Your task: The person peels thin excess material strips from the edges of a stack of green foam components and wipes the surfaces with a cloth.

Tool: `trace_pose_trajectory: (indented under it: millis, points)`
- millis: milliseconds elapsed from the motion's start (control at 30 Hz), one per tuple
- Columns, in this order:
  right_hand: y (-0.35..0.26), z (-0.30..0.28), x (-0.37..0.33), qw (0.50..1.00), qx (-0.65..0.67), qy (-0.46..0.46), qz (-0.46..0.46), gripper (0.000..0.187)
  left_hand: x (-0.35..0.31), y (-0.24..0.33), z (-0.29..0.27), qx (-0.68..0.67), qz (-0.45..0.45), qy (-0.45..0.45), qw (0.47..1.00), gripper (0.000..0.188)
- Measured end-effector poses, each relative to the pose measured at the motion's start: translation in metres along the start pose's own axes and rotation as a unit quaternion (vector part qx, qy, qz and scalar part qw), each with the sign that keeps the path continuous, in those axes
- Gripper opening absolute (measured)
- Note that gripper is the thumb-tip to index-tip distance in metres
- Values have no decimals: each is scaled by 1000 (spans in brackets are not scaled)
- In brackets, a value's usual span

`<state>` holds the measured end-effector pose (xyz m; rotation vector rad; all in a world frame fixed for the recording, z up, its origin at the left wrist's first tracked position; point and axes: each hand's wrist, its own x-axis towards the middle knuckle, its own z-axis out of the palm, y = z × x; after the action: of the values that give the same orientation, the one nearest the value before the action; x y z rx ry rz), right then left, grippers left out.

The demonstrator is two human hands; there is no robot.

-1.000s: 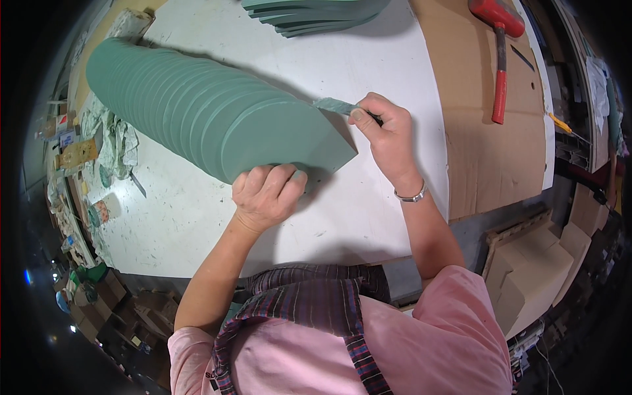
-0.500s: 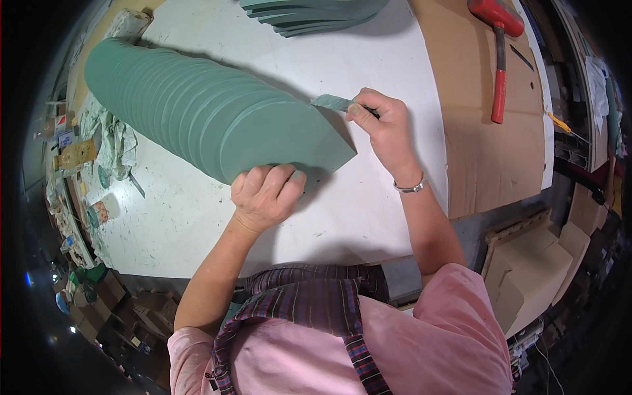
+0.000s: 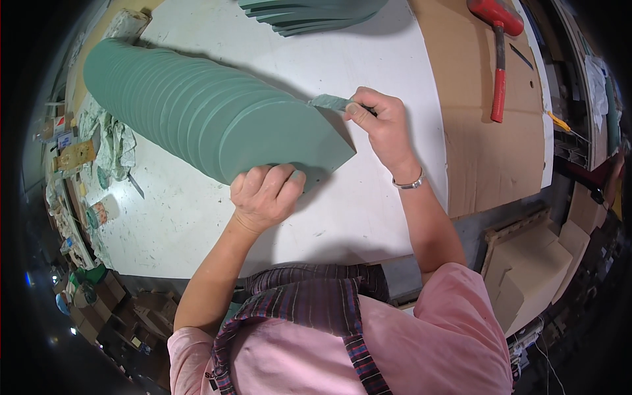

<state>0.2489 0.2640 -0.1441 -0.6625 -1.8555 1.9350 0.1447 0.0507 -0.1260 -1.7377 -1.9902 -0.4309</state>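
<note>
A long row of overlapping green, pointed-end sheets (image 3: 263, 135) runs from the far left toward me on the white tabletop. My left hand (image 3: 268, 194) is closed over the near edge of the front sheets, its fingertips curled out of sight. To the right, my right hand (image 3: 378, 122) grips the dark handle of a flat paintbrush (image 3: 329, 101) whose head is coated in green. The brush tip meets the upper right edge of the front sheet, just behind its pointed end. Another stack of green sheets (image 3: 313, 14) lies at the far edge of the view.
On the brown cardboard (image 3: 477, 141) at the right lie a red mallet (image 3: 499, 66) and a thin dark blade (image 3: 522, 57). A yellow-handled tool (image 3: 559, 122) sits beyond it. Crumpled, green-stained cloth (image 3: 117, 148) and a cup (image 3: 102, 212) stand at the left. Cardboard boxes (image 3: 530, 276) are below right.
My right hand and the brush have shifted slightly left along the sheet's edge. My left hand keeps its place on the near edge.
</note>
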Motion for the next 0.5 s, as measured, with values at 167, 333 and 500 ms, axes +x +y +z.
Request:
trace_pose_trajectory:
  millis: [167, 333, 500]
  points:
    - [0, -2, -2, 1000, 2, -13, 0, 20, 0, 1, 1, -3, 0, 7, 1000, 15]
    - [3, 1, 0, 1000, 6, -8, -11, 20, 0, 1, 1, -1, 0, 6, 1000, 15]
    - [-3, 6, 4, 1000, -1, -11, -16, 14, -1, 0, 2, 1, 1, 9, 1000, 14]
